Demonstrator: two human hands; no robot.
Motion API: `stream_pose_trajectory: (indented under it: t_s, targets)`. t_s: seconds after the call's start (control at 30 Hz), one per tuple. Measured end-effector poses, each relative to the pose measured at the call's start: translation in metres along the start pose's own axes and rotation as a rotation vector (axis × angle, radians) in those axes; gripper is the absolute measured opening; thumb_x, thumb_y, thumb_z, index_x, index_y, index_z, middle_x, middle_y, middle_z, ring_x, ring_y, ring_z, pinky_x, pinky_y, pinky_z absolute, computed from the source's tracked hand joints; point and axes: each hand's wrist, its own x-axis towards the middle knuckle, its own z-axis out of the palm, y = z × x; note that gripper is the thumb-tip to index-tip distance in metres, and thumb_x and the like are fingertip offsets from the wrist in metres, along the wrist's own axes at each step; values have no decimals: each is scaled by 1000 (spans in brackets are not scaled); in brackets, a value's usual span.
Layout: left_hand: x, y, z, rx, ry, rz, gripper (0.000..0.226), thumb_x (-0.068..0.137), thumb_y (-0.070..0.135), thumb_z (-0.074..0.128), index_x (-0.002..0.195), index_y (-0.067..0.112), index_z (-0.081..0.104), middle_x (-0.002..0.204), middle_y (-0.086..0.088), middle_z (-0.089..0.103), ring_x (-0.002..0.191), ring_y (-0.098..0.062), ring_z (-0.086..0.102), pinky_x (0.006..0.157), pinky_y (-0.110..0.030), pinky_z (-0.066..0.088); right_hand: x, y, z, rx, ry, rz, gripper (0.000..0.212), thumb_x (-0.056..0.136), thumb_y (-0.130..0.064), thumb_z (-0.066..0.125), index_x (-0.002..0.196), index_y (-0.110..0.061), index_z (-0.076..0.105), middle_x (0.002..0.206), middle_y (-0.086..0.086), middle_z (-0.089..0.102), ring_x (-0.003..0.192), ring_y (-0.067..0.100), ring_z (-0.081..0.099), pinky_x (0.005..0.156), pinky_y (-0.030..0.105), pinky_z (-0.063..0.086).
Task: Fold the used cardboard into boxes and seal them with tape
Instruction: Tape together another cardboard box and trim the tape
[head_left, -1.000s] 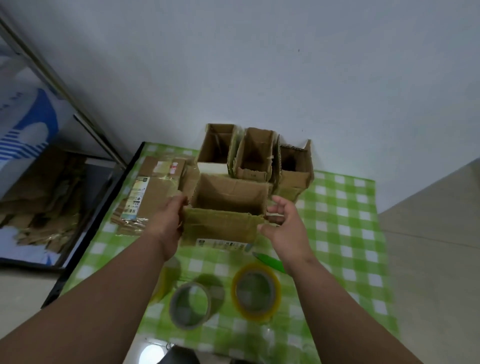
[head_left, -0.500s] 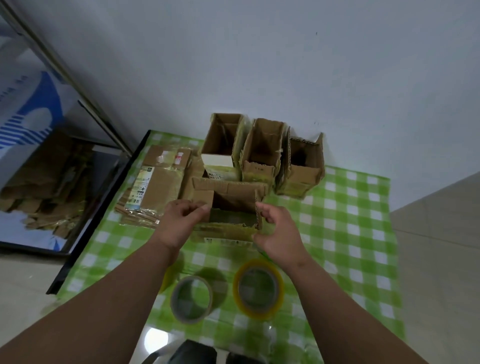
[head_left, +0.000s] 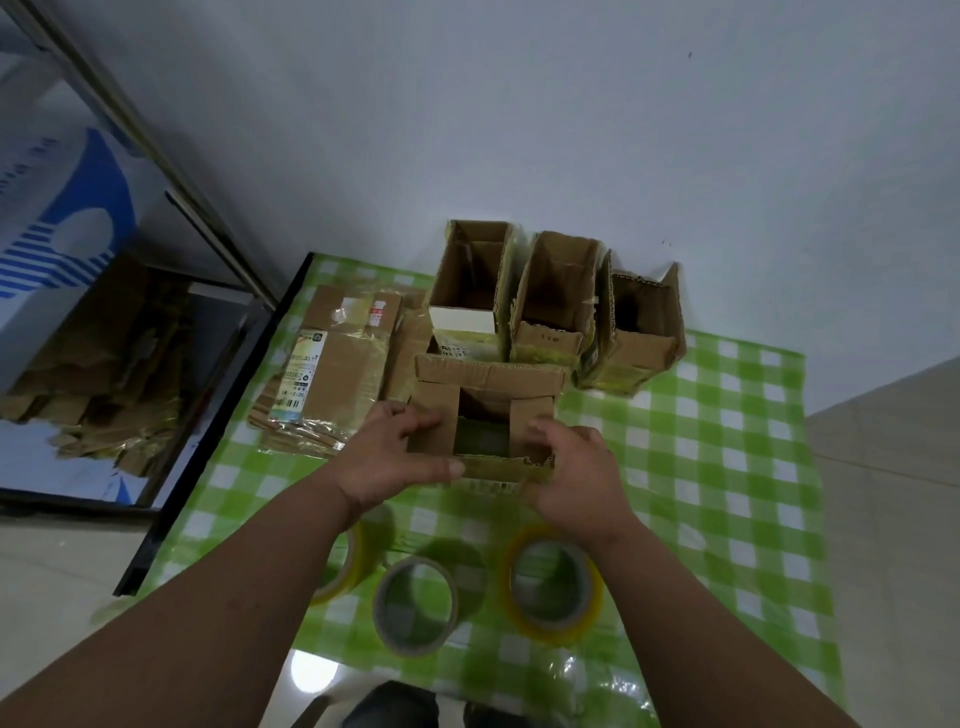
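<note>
A brown cardboard box (head_left: 488, 384) stands open-ended on the green checked tablecloth (head_left: 727, 467), and the cloth shows through its middle. My left hand (head_left: 395, 457) holds its left side flap, folded inward, with the thumb along the near edge. My right hand (head_left: 576, 467) grips the right side flap and the near right corner. The far flap lies folded over at the back. A stack of flattened cardboard (head_left: 332, 374) with labels and old tape lies to the left. Three tape rolls sit near me: yellow (head_left: 550, 584), grey (head_left: 415, 605), and another yellow (head_left: 348, 561) half hidden under my left forearm.
Three open cardboard boxes (head_left: 550, 296) stand in a row against the white wall behind the box I hold. Left of the table, more flattened cardboard (head_left: 98, 358) is piled on the floor beside a metal frame (head_left: 156, 150). Bare tablecloth lies to the right.
My hands moved from the box's outer sides to its side flaps and folded both inward. The view has shifted slightly closer to the box.
</note>
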Motion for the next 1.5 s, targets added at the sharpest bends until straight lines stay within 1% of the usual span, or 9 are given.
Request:
stream_pose_trajectory:
  t_s: [0.17,0.33,0.47,0.57,0.7,1.1,1.23,1.37,1.5]
  targets:
    - [9,1,-10,120,176,35,72,77,14,80,138,20,44,114,1,60,99,-18,61,85,-35,51,9,1,-13,201,137,124,79,79,-26,75,145,-25,31,107,-15,66,88,11,60,96,44,47]
    - [17,9,-14,162,200,48,106,82,11,75,154,44,3,90,-3,60,81,-20,64,73,-40,56,24,-3,-25,191,24,158,104,79,-21,75,155,-40,7,100,-12,58,76,14,64,73,34,51]
    - [19,14,-15,306,196,32,78,86,17,71,149,41,32,85,5,58,81,-19,62,76,-35,55,27,0,-22,115,74,128,55,80,-23,74,128,-33,51,98,-9,51,85,20,61,76,34,49]
    - [18,11,-10,405,249,4,50,88,26,69,136,35,55,98,8,58,88,-16,60,77,-25,47,19,6,-11,38,128,81,30,83,-24,72,112,-26,66,93,-9,45,78,16,55,87,41,49]
    - [18,-4,0,365,352,38,41,85,29,75,124,32,66,130,-1,43,100,-21,62,93,-30,48,10,12,0,76,183,58,28,83,-25,75,111,-25,71,105,-4,44,86,18,55,88,42,51]
    - [24,-5,8,434,364,96,37,88,22,72,123,16,66,123,-7,46,90,-15,50,85,-23,41,11,11,8,82,186,44,30,90,-18,69,118,-9,71,104,0,44,86,12,50,83,18,39]
    - [14,-15,14,552,279,246,39,94,35,63,132,27,63,147,-4,34,122,-24,46,102,-35,42,5,15,10,63,186,6,34,90,-9,65,124,-8,68,108,5,49,91,18,56,84,13,36]
    - [9,-25,21,607,235,237,40,96,42,57,136,38,56,156,4,22,132,-26,34,110,-42,37,-3,19,17,81,167,-7,37,89,-5,64,127,-10,66,112,10,51,98,27,60,90,25,44]
    - [11,-16,25,761,298,197,38,97,44,52,135,42,56,152,2,29,132,-30,27,109,-45,35,2,19,17,59,162,36,36,92,-17,64,127,-18,67,111,6,52,95,26,61,87,44,53]
